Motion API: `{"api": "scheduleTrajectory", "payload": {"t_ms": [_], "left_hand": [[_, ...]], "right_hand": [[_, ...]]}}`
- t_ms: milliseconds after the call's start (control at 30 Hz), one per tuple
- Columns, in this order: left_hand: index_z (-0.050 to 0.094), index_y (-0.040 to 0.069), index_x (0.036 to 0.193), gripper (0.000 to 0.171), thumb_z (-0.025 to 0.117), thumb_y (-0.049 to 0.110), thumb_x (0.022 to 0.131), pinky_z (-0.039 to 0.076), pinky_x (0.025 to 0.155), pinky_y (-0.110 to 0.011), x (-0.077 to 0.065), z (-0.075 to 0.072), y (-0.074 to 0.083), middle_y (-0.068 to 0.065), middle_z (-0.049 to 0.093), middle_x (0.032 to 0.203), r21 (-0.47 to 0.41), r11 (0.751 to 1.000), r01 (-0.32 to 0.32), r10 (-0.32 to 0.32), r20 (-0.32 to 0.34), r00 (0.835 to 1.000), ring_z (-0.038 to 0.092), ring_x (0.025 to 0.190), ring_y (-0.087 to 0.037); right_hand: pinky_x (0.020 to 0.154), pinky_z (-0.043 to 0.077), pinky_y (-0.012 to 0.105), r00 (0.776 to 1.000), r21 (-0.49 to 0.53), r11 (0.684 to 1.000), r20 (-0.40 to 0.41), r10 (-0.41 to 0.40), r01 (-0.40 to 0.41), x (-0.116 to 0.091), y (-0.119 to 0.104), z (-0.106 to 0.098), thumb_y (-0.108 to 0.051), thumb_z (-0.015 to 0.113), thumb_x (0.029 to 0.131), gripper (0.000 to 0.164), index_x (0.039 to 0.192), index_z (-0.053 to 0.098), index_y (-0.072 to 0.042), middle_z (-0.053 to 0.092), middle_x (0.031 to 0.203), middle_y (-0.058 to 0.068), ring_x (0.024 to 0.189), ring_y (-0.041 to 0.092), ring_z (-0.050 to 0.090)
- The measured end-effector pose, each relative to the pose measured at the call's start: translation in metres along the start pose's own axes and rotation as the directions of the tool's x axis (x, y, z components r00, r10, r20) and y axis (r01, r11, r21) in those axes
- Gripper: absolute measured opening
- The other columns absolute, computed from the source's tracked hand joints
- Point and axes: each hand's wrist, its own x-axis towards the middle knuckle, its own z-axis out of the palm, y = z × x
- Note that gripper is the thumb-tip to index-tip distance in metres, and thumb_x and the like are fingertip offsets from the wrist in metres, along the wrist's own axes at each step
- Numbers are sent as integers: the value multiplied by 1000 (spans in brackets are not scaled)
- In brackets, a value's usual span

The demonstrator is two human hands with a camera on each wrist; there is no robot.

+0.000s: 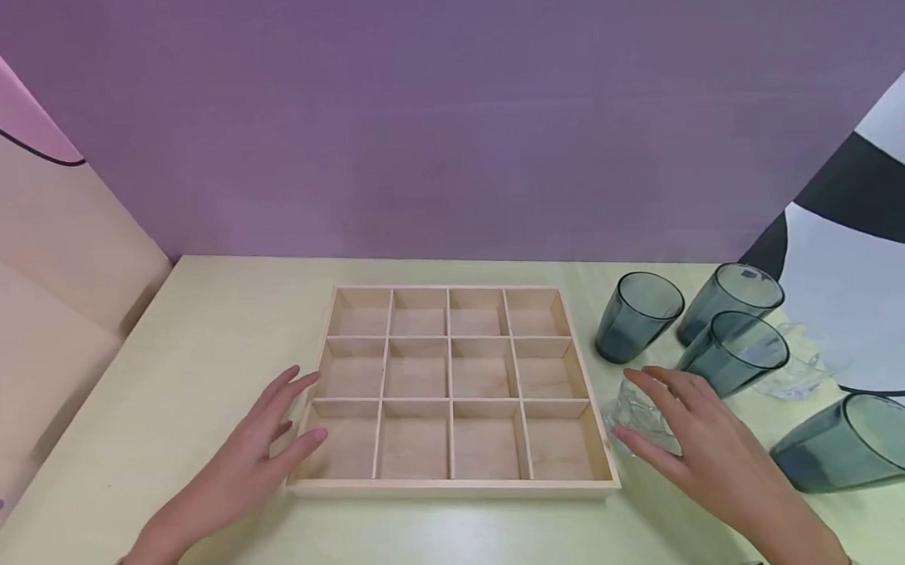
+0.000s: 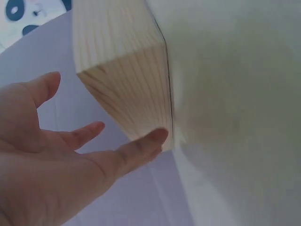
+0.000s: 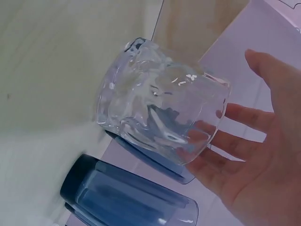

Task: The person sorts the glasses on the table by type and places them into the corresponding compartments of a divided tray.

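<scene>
A pale wooden tray [image 1: 454, 488] divided into several square compartments lies mid-table in the head view. By its left side is my left hand [image 1: 242, 468], fingers spread and thumb over the near left edge. In the left wrist view a fingertip overlaps the tray's wooden side [image 2: 127, 94]; contact is hard to tell. At the tray's right, my right hand [image 1: 716, 452] reaches around a clear glass [image 1: 640, 417] with loosely bent fingers. The right wrist view has fingers behind the glass's rim and the thumb apart from it, so it is not gripped.
Blue-grey glasses stand on the right: one at the back [image 1: 639, 317], one behind right [image 1: 730, 298], another beside the right hand [image 1: 735, 352] and one near the right edge [image 1: 855, 443]. Another clear glass object [image 1: 796, 370] stands among them. A purple panel [image 1: 447, 125] bounds the table's back.
</scene>
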Motion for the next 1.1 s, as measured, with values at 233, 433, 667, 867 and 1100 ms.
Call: {"api": "scheduleTrajectory", "payload": {"t_ms": [233,433,667,867,1100], "left_hand": [[28,28,155,57,53,32,105,40,103,-62,-9,-4,-5,-3,18,163,-185,982,50,-31,103,994,25,144,-48],[38,27,149,50,57,32,103,48,99,-47,-17,-7,-1,-4,29,159,-185,979,82,-61,116,991,35,140,-48],[52,22,139,42,64,30,99,53,91,-29,-19,-11,-3,-8,40,153,-180,981,70,-53,95,994,47,133,-43],[50,22,141,51,70,27,95,54,89,-28,-19,-12,-8,-8,35,156,-237,968,87,-54,140,989,41,136,-47],[51,21,140,50,71,22,94,55,86,-28,-17,-11,-16,-10,37,154,-256,965,55,-21,134,991,42,133,-50]], "right_hand": [[89,41,58,1000,-8,1000,-11,-25,25,0,1,2,-42,84,76,69,131,60,-10,56,125,16,115,38,48],[88,43,64,998,-14,1000,59,20,-19,-2,3,3,-44,86,75,79,139,54,-11,49,135,22,121,43,44],[85,46,62,993,40,999,117,12,-17,-3,11,3,-21,89,72,88,146,43,-11,45,135,22,119,42,45],[77,50,55,989,52,997,136,57,-65,-4,18,2,-27,92,69,90,144,45,-10,48,124,19,103,35,52],[80,52,60,966,109,982,225,126,-153,3,19,0,-41,88,75,87,141,44,-6,52,131,21,108,43,58]]}}
